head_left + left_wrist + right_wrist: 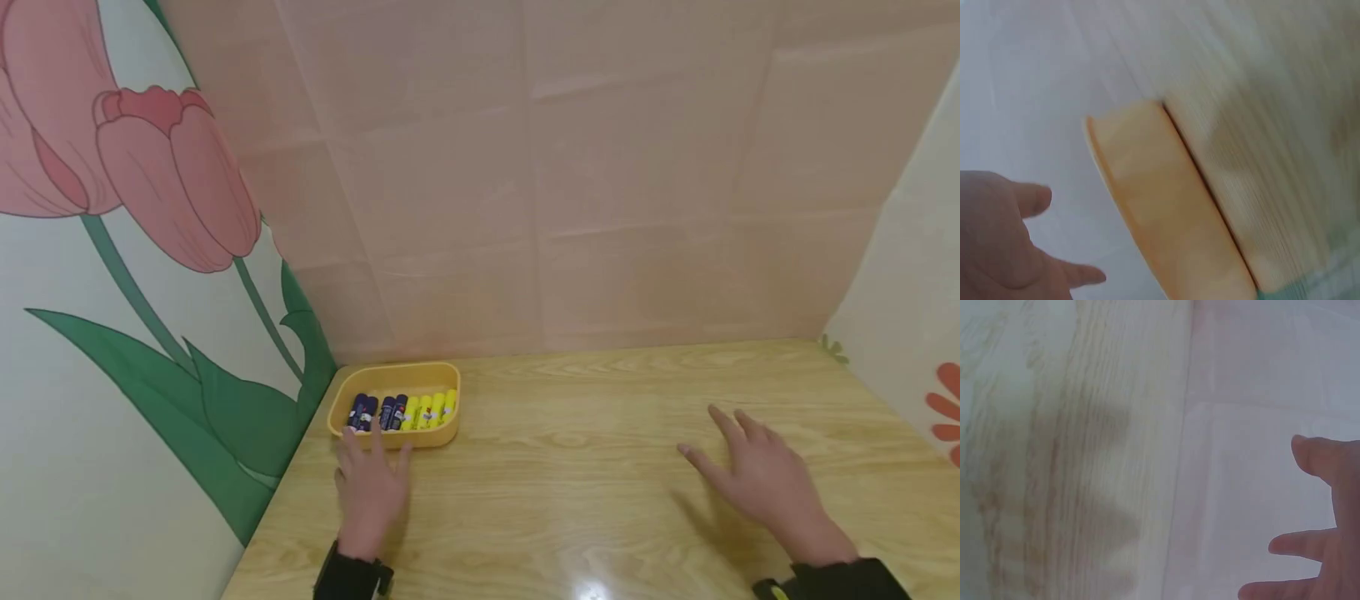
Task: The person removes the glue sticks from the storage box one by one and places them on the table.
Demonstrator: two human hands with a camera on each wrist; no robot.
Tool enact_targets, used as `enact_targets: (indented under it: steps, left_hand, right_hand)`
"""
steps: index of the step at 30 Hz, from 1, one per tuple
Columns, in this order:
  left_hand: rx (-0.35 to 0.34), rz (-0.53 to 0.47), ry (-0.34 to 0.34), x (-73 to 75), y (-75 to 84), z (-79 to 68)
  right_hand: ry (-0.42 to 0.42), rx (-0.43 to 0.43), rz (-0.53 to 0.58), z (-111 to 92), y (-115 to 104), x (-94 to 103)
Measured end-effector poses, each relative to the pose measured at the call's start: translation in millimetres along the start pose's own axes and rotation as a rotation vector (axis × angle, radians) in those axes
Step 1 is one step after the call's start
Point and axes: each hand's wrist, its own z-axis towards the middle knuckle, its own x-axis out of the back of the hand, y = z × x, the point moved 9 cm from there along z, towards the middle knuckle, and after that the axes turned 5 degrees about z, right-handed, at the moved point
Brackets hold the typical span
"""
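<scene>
A yellow tray (pixel 429 437) at the back left of the table holds a row of short sticks with printed wrappers. Several dark blue sticks (pixel 387 413) lie in its left half and several bright yellow sticks (pixel 424 412) in its right half. My left hand (pixel 372 492) is at the tray's front rim with fingers spread and nothing held; its fingertips overlap the rim in the head view. In the left wrist view the tray's outer wall (pixel 1160 206) shows beside that hand. My right hand (pixel 772 483) hovers over the right part of the table, fingers spread, holding nothing.
The wood-grain table (pixel 555 450) meets a pinkish sheet wall (pixel 540 183) at the back. A panel with painted tulips (pixel 172 175) stands along the left side, close to the tray. A white panel (pixel 915 275) with a red flower borders the right.
</scene>
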Motion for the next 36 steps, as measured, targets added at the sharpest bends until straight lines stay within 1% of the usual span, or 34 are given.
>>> enact_targets:
  steps: [4, 6, 8, 12, 14, 15, 17, 22, 25, 30, 36]
  left_hand:
    - [0.075, 0.029, 0.056, 6.1, -21.9, 14.8]
    - [0.115, 0.042, 0.077, 7.7, -31.9, 21.9]
    - [0.156, 0.033, 0.085, 8.0, -41.6, 28.8]
    - [0.221, -0.034, 0.055, 4.2, -60.6, 43.9]
    - [0.238, -0.072, 0.031, 1.1, -70.0, 52.6]
    - [0.24, -0.093, 0.022, 0.6, -73.8, 56.9]
    - [0.227, -0.103, 0.02, 0.8, -79.9, 65.9]
    - [0.173, -0.062, 0.03, 4.4, -86.6, 84.8]
    - [0.158, -0.058, 0.004, 2.8, -88.8, 90.4]
    - [0.145, -0.071, -0.05, -4.9, -93.3, 95.6]
    - [0.143, -0.095, -0.095, -12.8, -93.4, 101.1]
  right_hand:
    - [-0.012, -0.007, 0.005, 4, -2, 3.6]
    - [-0.015, -0.014, 0.015, 6, -3, 6.1]
    - [-0.012, -0.022, 0.027, 7, -5, 8.5]
    - [-0.009, -0.039, 0.039, 9, -7, 11.3]
    - [-0.016, -0.045, 0.04, 9, -7, 11.1]
    - [-0.019, -0.048, 0.042, 10, -8, 11.0]
    - [-0.021, -0.054, 0.045, 11, -8, 10.5]
    - [-0.023, -0.074, 0.052, 12, -3, 10.7]
    - [-0.038, -0.085, 0.05, 12, 2, 10.6]
    - [-0.064, -0.098, 0.062, 13, 6, 11.2]
    - [-0.07, -0.108, 0.083, 16, 3, 16.1]
